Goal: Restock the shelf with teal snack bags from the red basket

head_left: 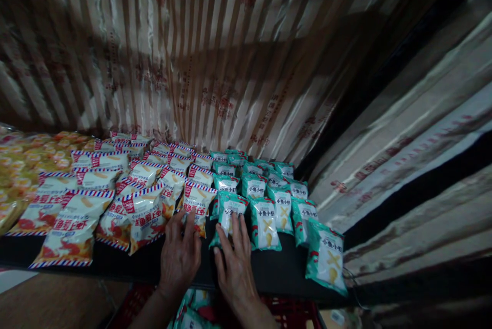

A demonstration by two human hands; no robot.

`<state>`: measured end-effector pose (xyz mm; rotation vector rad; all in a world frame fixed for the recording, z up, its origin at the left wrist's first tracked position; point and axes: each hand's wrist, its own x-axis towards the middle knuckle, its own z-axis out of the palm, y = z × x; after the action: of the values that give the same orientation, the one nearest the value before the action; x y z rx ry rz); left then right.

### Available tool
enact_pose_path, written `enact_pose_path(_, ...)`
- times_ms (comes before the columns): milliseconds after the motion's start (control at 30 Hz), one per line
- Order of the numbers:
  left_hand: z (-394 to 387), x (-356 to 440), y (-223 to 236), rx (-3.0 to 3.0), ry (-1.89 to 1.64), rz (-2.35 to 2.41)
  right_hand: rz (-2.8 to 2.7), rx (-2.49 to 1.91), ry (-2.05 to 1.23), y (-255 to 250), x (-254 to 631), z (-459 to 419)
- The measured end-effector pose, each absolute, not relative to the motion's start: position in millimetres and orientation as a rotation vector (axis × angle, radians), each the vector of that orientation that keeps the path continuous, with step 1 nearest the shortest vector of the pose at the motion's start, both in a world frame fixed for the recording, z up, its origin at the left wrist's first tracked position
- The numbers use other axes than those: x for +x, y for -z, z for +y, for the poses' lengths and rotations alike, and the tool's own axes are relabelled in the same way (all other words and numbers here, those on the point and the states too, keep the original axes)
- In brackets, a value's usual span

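My left hand (180,249) rests its outstretched fingers on the lower front of a white snack bag (197,198) with red lettering and a striped edge. Beside it, the spread fingers of my right hand (235,262) lie against the face of a teal snack bag (229,204), the front one in its row. Neither hand is closed around a bag. More teal bags (265,224) stand in rows to the right. Several striped-edge bags (146,213) lean in rows to the left. My fingers cover part of the bags they touch.
The bags stand on a black shelf (277,278). One teal bag (328,260) leans near its front right edge. Yellow packages (38,160) fill the far left. Below is a red crate (290,313) with teal bags (192,319). Striped plastic sheeting (215,62) hangs behind.
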<state>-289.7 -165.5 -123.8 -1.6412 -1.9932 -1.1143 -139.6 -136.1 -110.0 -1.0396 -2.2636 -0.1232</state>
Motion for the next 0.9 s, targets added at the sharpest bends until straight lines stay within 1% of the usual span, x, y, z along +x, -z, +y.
enact_pose_path(400, -165.7, -288.4, 128.5, -1.668, 1.146, -1.875, -2.263, -0.980, 0.153, 120.6, -137.3, -124.2)
enact_pose_path(733, -169.5, -289.0, 133.6, -1.635, 1.104, -1.855, -2.263, -0.971, 0.342, 117.7, -144.5, -125.6)
enact_pose_path(900, -173.7, -287.4, 131.2, -1.638, 1.119, -1.876, -2.319, -0.925, 0.347, 115.3, -149.2, -126.7)
